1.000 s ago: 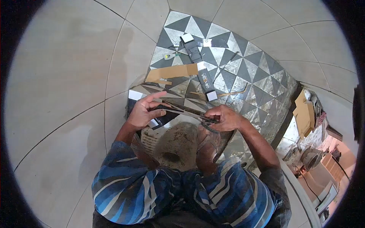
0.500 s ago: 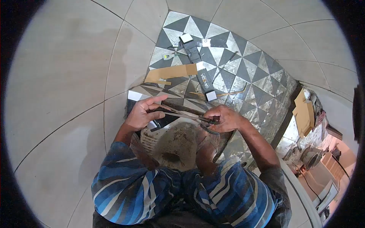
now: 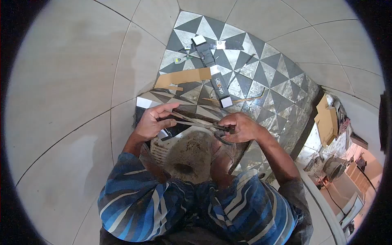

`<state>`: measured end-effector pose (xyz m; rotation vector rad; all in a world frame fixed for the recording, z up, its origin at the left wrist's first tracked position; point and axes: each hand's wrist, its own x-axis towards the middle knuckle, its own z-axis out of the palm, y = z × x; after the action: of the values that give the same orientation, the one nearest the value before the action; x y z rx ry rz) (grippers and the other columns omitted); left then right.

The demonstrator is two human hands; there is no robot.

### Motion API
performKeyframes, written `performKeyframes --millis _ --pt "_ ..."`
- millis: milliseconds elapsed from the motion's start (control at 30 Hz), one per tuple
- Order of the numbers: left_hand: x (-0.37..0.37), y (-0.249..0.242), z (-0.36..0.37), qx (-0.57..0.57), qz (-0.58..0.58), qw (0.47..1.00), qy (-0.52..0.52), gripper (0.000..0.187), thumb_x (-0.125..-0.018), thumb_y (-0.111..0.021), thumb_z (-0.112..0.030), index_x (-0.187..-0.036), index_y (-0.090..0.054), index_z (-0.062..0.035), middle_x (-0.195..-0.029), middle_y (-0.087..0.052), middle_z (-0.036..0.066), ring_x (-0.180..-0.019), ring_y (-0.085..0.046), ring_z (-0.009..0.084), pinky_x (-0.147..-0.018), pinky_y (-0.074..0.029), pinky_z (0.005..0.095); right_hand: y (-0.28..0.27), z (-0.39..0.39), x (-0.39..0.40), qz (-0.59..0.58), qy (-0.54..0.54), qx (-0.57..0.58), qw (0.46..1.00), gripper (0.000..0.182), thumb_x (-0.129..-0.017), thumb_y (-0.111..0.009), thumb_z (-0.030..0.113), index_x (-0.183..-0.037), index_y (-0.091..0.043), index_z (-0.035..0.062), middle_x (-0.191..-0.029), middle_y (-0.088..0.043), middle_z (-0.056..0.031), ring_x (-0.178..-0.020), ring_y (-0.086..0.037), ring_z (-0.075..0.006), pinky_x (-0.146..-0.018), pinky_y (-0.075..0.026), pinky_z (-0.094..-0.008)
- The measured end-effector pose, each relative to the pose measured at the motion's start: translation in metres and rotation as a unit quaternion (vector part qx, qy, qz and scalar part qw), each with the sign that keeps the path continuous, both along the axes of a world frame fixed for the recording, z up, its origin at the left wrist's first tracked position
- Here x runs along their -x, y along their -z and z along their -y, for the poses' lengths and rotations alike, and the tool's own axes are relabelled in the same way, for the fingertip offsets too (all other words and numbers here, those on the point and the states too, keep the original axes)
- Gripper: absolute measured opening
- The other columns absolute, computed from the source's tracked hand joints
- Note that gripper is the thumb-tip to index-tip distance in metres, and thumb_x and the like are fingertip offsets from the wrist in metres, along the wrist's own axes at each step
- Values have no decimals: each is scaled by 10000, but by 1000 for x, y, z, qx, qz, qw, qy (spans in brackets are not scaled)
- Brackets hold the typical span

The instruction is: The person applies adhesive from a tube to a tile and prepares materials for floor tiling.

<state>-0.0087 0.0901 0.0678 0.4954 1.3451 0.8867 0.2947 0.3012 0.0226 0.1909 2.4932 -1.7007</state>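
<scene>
Place: a bathroom under tiling work, in a house or small building site.
Floor fixture: a stained squat toilet pan [image 3: 185,153] is set into the floor.
Floor: black-and-white triangle-pattern tiles [image 3: 261,77] cover the patch around the pan, with plain pale large tiles [image 3: 61,81] beside them.
Loose material: cardboard scraps [image 3: 183,76] and a black printed carton strip [image 3: 218,83] lie on the patterned tiles.
Beyond the edge: more cardboard [image 3: 326,120] and clutter sit at the right.
</scene>
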Motion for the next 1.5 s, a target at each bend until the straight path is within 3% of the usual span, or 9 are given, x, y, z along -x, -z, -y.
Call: performKeyframes --millis 300,500,600,667,867,1100,1167,1367,1500 --pt "-1 3 2 2 36 999 -17 563 -951 -665 56 -1488 -507 -5 -1277 -709 155 -1158 -643 155 -1016 -500 305 0 4 -1 18 15 28 999 388 -739 -801 129 -1079 -687 -20 -926 -696 -196 -834 -692 -357 -771 -543 -431" --pt "0 2 2 -5 -1 1000 -6 561 -955 -663 47 -1491 -504 -2 -1289 -702 163 -1165 -641 160 -1014 -498 304 -1 3 1 29 1 58 998 361 -748 -798 126 -1061 -678 -9 -868 -681 -158 -774 -677 -316 -732 -528 -431" --pt "0 2 1 -9 -6 1000 -3 551 -956 -658 50 -1485 -510 2 -1287 -702 165 -1163 -642 161 -1013 -499 302 1 6 -1 -13 22 41 999 361 -752 -800 138 -1060 -679 -5 -835 -663 -141 -750 -664 -292 -711 -521 -426" --pt "0 1 0 0 -6 1000 1 543 -957 -661 46 -1478 -515 7 -1290 -701 163 -1168 -641 164 -1012 -502 304 -6 4 1 33 25 61 997 361 -752 -800 147 -1054 -680 -9 -825 -654 -141 -742 -658 -283 -702 -521 -418" --pt "0 5 3 -11 -1 1000 -1 538 -953 -656 62 -1471 -519 9 -1310 -694 156 -1179 -640 169 -1017 -507 307 -10 2 2 81 6 61 995 354 -758 -802 150 -1043 -680 -20 -846 -657 -151 -758 -660 -280 -706 -522 -409" --pt "-1 6 3 -4 10 1000 -12 549 -950 -671 50 -1474 -517 -1 -1321 -687 157 -1205 -626 169 -1031 -500 316 -7 6 0 37 24 63 997 394 -747 -826 162 -1069 -688 -19 -891 -678 -165 -807 -673 -297 -737 -528 -412" --pt "-1 4 3 -4 12 1000 6 553 -951 -673 48 -1478 -514 -5 -1316 -689 151 -1203 -627 168 -1037 -494 316 0 8 -2 14 25 10 1000 433 -739 -841 173 -1098 -691 -17 -937 -696 -180 -847 -690 -322 -770 -541 -414" --pt "-2 0 0 -1 5 1000 5 556 -942 -663 64 -1475 -519 -4 -1287 -701 138 -1192 -634 165 -1041 -486 312 -11 6 3 86 12 39 995 468 -736 -854 207 -1115 -691 -15 -976 -710 -183 -884 -700 -347 -795 -552 -426" --pt "-2 2 2 9 22 1000 -4 565 -934 -659 80 -1475 -520 -6 -1287 -701 137 -1194 -636 173 -1044 -486 313 -8 6 0 45 18 27 998 457 -755 -842 214 -1121 -690 -14 -978 -710 -188 -874 -702 -342 -789 -553 -416"
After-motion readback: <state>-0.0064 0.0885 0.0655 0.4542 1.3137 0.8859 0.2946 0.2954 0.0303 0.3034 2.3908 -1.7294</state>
